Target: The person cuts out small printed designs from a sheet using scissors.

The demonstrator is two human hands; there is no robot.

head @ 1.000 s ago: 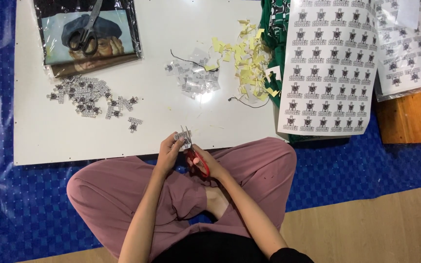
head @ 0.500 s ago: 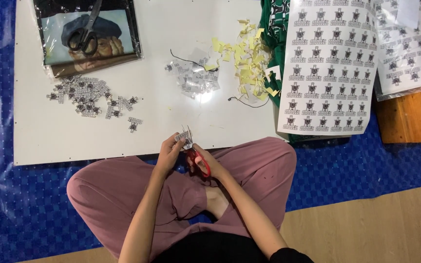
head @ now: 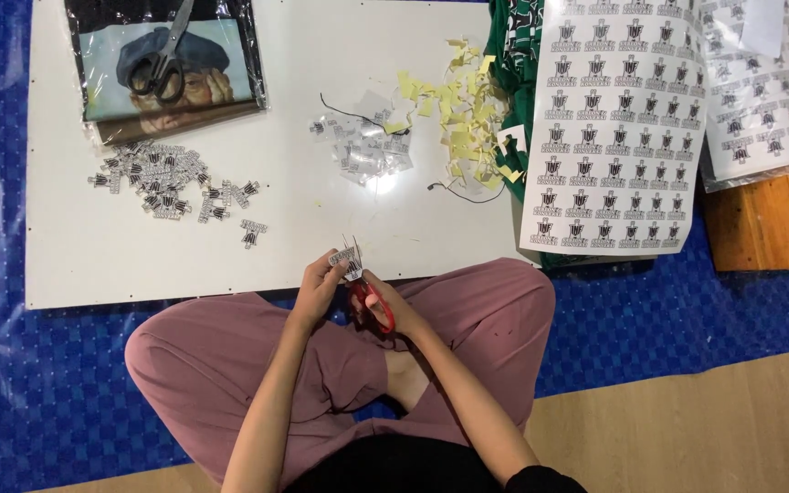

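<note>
I sit cross-legged in pink trousers at the near edge of a white board (head: 230,237). My left hand (head: 320,283) pinches a small printed sticker piece (head: 343,257) just over that edge. My right hand (head: 383,306) grips red-handled scissors (head: 369,294), whose blades point up at the sticker piece. Both hands are close together above my lap.
On the board lie a pile of cut-out stickers (head: 162,178), clear film scraps (head: 362,151), yellow paper scraps (head: 458,114) and black scissors (head: 162,64) on a bagged picture. Printed sticker sheets (head: 614,128) lie to the right, beside a wooden box (head: 760,224). A blue tarp (head: 11,383) covers the floor.
The hands and the scissors have shifted only slightly around the sticker piece; nothing else has moved.
</note>
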